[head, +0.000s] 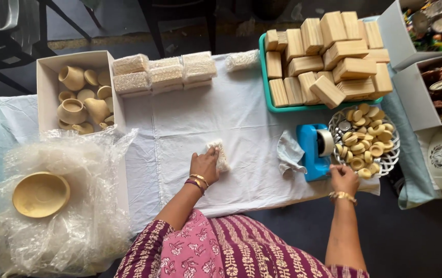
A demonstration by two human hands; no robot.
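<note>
My left hand (204, 166) rests on a small white foam-wrapped packet (220, 153) lying on the white cloth (241, 118) in the middle of the table. My right hand (344, 178) is at the front of a blue tape dispenser (311, 151) with a roll of tape (325, 142), fingers closed at its cutting end beside a white basket (389, 162) of small round wooden pieces. Whether tape is pinched between the fingers I cannot make out. A crumpled piece of white wrap (288, 152) lies just left of the dispenser.
A teal tray (265, 77) of stacked wooden blocks stands at the back right. Several white wrapped bundles (164, 72) line the back edge. A white box (48, 67) holds wooden pots at left. A wooden bowl (40, 194) sits on bubble wrap (87, 226). Open boxes (411, 87) of trinkets stand far right.
</note>
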